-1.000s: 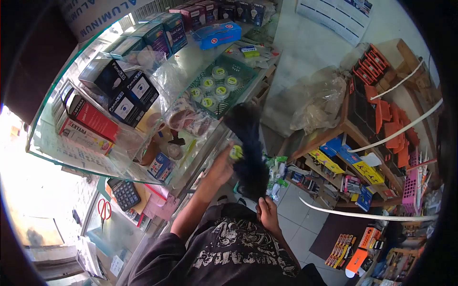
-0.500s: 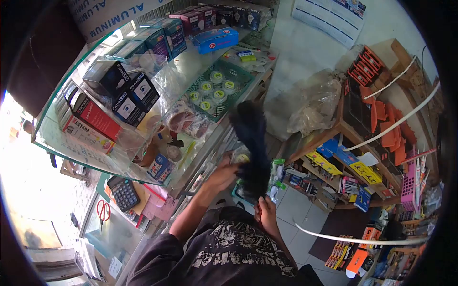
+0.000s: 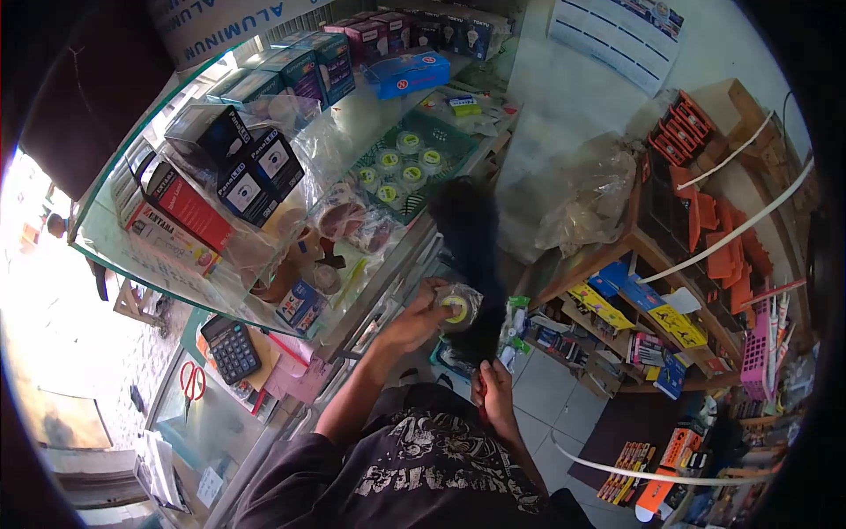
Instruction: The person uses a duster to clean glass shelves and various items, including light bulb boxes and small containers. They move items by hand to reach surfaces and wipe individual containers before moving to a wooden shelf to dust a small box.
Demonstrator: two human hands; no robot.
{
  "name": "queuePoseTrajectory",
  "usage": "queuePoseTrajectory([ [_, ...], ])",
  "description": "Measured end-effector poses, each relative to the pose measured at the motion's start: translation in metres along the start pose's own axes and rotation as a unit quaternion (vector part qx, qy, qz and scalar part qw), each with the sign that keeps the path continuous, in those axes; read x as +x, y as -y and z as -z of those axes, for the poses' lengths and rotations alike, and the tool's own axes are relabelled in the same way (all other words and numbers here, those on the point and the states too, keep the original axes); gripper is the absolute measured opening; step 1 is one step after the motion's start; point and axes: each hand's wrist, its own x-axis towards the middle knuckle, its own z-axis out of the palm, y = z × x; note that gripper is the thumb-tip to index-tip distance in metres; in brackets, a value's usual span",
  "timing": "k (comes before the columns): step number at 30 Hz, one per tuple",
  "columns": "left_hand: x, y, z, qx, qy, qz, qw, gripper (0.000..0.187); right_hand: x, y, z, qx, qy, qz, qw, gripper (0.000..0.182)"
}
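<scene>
My left hand (image 3: 412, 323) grips a plastic-wrapped roll of tape (image 3: 458, 308) with a round yellow-green label, thumb across its face. In my right hand (image 3: 493, 390) is the red handle of a black feather duster (image 3: 472, 256), fingers wrapped round it. The duster's dark bristles rise upright just beyond the roll and overlap its right edge in this view. Several similar round packs with yellow-green labels lie in a green basket (image 3: 421, 199) on the glass counter ahead of my hands.
The glass counter (image 3: 189, 304) carries boxed bulbs (image 3: 256, 172), a blue box (image 3: 408, 75) and bagged brown rolls (image 3: 352, 220). A calculator (image 3: 230, 346) and red-handled scissors (image 3: 191, 381) lie at lower left. Wooden shelves (image 3: 582, 264) with orange bins (image 3: 705, 220) and a white cable (image 3: 731, 238) stand to the right.
The duster's bristles have shifted off the roll of tape, whose label now shows more fully. My left hand has moved slightly to the right with the roll.
</scene>
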Motion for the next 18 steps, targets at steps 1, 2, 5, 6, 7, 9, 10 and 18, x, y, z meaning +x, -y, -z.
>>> queuePoseTrajectory([
  [1,0.001,-0.005,0.003,-0.027,-0.005,0.042,0.999,0.047,-0.001,-0.003,0.0,0.0,0.009,-0.002,1.0,0.026],
  [2,0.004,-0.015,0.004,-0.054,-0.009,0.081,0.995,0.048,-0.002,-0.004,0.001,0.0,0.019,-0.002,1.0,0.026],
  [5,0.014,-0.025,0.022,-0.112,0.005,0.057,0.992,0.045,-0.011,-0.013,0.006,-0.04,0.031,-0.043,0.998,0.025],
  [6,0.014,-0.022,0.023,-0.112,0.002,0.055,0.992,0.045,-0.011,-0.014,0.006,-0.041,0.034,-0.044,0.998,0.025],
  [7,0.014,-0.018,0.023,-0.108,-0.026,0.04,0.993,0.046,-0.012,-0.016,0.007,-0.053,0.03,-0.041,0.997,0.025],
  [9,0.008,-0.01,0.017,-0.103,-0.056,0.027,0.993,0.046,-0.01,-0.019,0.007,-0.061,0.026,-0.04,0.997,0.026],
  [10,0.001,-0.005,0.01,-0.102,-0.026,0.052,0.993,0.049,-0.006,-0.019,0.007,-0.054,0.017,-0.022,0.998,0.025],
  [18,-0.01,0.015,0.009,0.08,0.136,0.069,0.985,0.044,0.019,0.007,-0.004,-0.054,-0.069,0.1,0.991,0.023],
])
